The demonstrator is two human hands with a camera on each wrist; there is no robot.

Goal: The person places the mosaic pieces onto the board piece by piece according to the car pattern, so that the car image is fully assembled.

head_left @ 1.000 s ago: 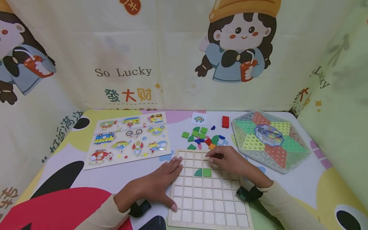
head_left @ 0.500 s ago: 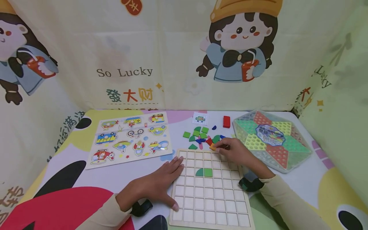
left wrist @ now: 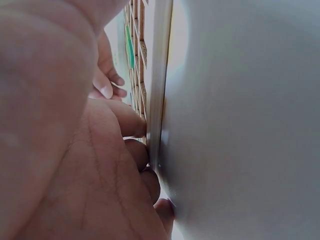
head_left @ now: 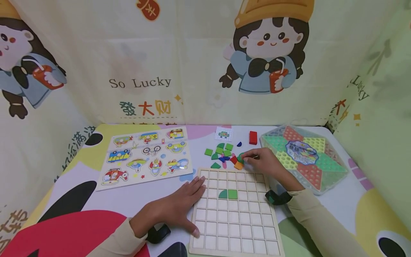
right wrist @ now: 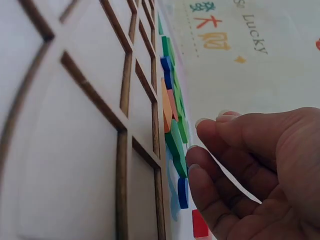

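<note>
Green piece (head_left: 240, 158) at nine o'clock from my right fingertips

It lies on the table (head_left: 128, 198), past the twelve o'clock edge of the grid board (head_left: 243, 226), among other loose pieces (head_left: 219, 150). Its place against my right hand (head_left: 268, 164) is the relation which matters most: nine o'clock, directly at the tips of my bent fingers. Whether they pinch it or only touch it, I cannot tell. Its long axis is also not clear to me, because the fingers cover one part. My left hand (head_left: 170, 208) is much farther, at eight o'clock from the piece; it rests on the nine o'clock rim of the board, fingers released and thumb spread, grasping nothing.

Close to the green piece, a red piece (head_left: 233, 159) is at nine o'clock and an orange piece (head_left: 238, 166) at seven. On the board, a green quarter-round (head_left: 223, 194) sits in the cell beside a green square (head_left: 232, 194).

Farther out, a pattern card (head_left: 223, 134) lies at eleven o'clock, a red block (head_left: 253, 137) at one, and a hexagonal box (head_left: 303, 157) at three, beyond my hand.
</note>
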